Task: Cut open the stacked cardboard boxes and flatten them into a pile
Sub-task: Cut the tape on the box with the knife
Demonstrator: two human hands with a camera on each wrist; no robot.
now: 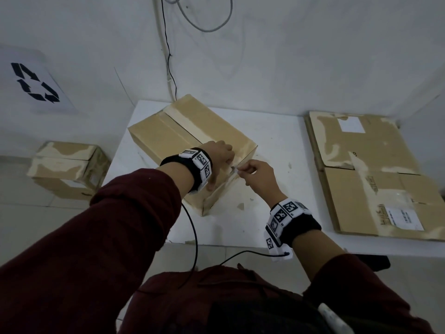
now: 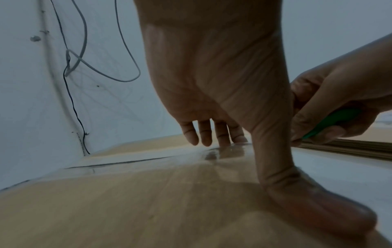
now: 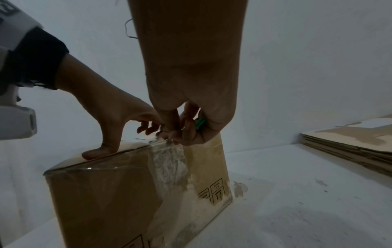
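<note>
A sealed brown cardboard box [image 1: 190,145] with clear tape along its top seam sits on the white desk [image 1: 277,189], toward its far left. The left hand [image 1: 220,154] presses down on the box's near right top edge, fingers [image 2: 220,134] straight and thumb spread. The right hand [image 1: 258,173] grips a small green cutter [image 3: 199,123], fingers curled around it, at that taped edge. A pile of flattened cardboard [image 1: 375,174] lies at the right; another taped box [image 1: 67,167] stands on the floor, left.

We stand in a bare storeroom or packing corner: plain white walls [image 1: 289,56] with loose cables [image 1: 207,22], a printed recycling sign [image 1: 36,83], a scuffed white table [image 1: 277,145], flattened cardboard [image 1: 370,172] piled up.
</note>
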